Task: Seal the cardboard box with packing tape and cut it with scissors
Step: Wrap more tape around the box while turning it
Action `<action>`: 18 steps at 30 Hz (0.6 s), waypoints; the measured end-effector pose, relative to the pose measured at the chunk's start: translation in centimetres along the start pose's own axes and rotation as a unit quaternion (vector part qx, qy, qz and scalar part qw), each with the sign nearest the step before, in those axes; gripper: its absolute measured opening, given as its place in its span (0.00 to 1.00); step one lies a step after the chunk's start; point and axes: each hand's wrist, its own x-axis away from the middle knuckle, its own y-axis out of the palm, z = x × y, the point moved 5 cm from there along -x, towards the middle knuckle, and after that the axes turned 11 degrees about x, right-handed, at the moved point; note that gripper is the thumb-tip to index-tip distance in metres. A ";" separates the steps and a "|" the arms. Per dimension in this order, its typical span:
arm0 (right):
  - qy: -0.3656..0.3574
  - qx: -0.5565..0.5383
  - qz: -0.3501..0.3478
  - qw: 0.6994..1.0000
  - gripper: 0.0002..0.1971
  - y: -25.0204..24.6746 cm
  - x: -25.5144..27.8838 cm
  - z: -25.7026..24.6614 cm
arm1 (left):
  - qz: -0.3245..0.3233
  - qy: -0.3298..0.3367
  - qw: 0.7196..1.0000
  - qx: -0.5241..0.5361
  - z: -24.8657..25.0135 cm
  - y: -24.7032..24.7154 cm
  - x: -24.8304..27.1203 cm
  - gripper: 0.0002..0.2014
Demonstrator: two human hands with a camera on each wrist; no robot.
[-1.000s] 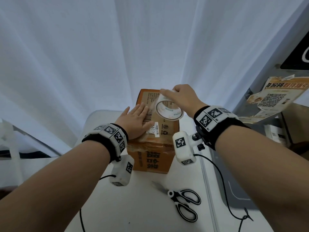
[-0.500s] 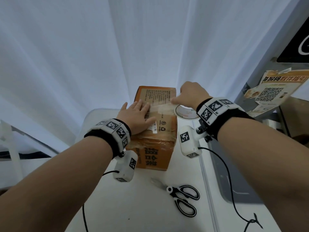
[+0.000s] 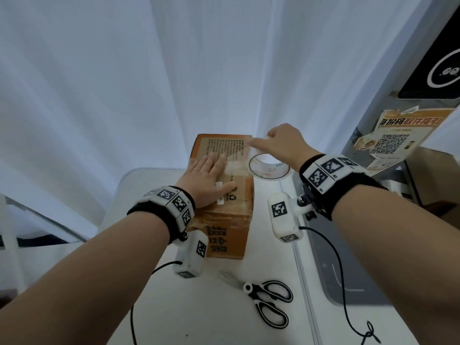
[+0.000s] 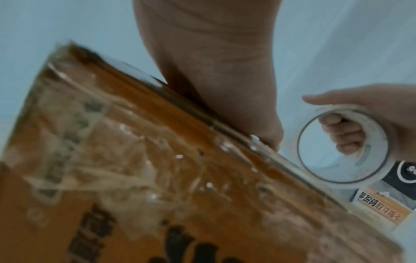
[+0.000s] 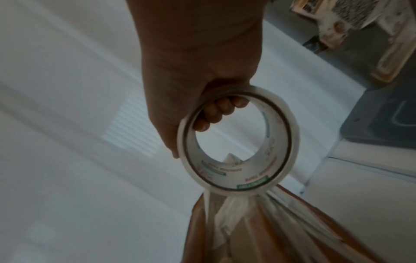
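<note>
An orange-brown cardboard box [image 3: 225,225] with black print stands on the white table [image 3: 211,317]. My left hand [image 3: 209,181] lies flat on its top, fingers straight, pressing a clear tape strip [image 3: 236,160] that runs across the top to the roll. My right hand [image 3: 283,145] grips the tape roll [image 3: 270,168] just off the box's right edge, fingers curled through its core [image 5: 216,113]. In the left wrist view the roll [image 4: 342,147] hangs beside the taped box edge [image 4: 202,124]. Black-handled scissors [image 3: 268,300] lie closed on the table in front of the box.
A white curtain [image 3: 174,70] hangs close behind the table. To the right stands a grey unit [image 3: 348,270] with a torn QR poster [image 3: 393,143] and a black panel [image 3: 438,70]. Wrist camera cables [image 3: 341,290] trail over the table's right edge.
My right hand has carried the roll from above the box top to past its right edge, drawing the tape strip across. The left hand stayed pressed on the top.
</note>
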 end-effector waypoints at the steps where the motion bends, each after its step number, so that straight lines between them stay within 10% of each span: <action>1: -0.006 0.012 -0.003 1.000 0.30 -0.2 -0.2 -0.6 | 0.002 0.001 1.000 0.007 -0.2 0.0 0.2 0.41; 8: 0.013 0.210 -0.074 0.975 0.30 1.5 -0.2 3.6 | -0.012 0.010 1.000 -0.024 -0.8 0.1 0.4 0.40; 18: 0.079 0.136 -0.093 0.983 0.32 6.7 0.3 7.0 | -0.027 -0.057 0.998 0.011 -0.5 0.1 -0.1 0.42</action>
